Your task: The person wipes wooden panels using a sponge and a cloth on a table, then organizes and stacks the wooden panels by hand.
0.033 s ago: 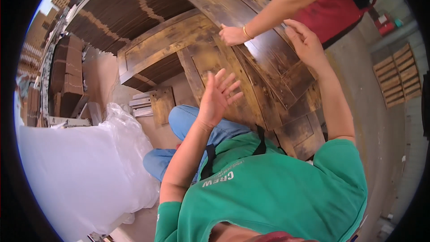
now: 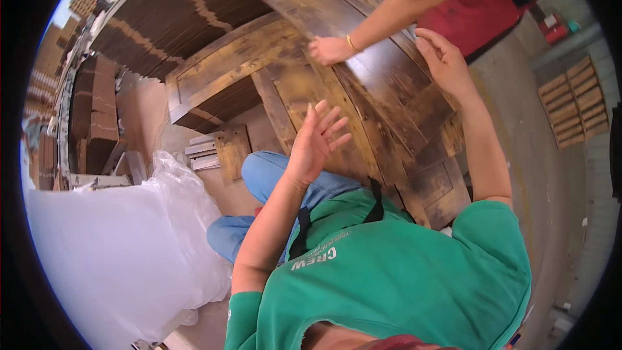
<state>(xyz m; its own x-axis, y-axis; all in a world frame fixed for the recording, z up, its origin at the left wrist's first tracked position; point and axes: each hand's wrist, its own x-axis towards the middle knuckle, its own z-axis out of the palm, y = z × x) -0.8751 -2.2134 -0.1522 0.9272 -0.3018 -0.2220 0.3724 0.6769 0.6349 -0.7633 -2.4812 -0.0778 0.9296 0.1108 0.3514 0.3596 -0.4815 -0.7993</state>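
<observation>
My left hand [image 2: 317, 146] is held in the air with its palm turned up and fingers spread, nothing in it. Below and beyond it lie brown-stained wooden panels [image 2: 262, 65] with framed faces. My right hand [image 2: 444, 65] is open at the right edge of the uppermost glossy panel [image 2: 389, 65]; its fingers are extended, and I cannot tell whether they touch the wood. This panel lies askew over the others. A co-worker's hand [image 2: 330, 50] with a bracelet is over the glossy panel's left edge, its fingers curled and slightly blurred.
Clear plastic sheeting [image 2: 178, 194] covers a large white bulk at my left. Tall stacks of dark panels [image 2: 175, 10] stand at the back left. Small boards [image 2: 232, 153] lie beside my knee [image 2: 262, 172]. A wooden pallet [image 2: 573, 104] is on the floor at right.
The co-worker's hand has shifted slightly left. The glossy panel also appears a little further left, along with a small shift of the view. My hands keep nearly the same pose.
</observation>
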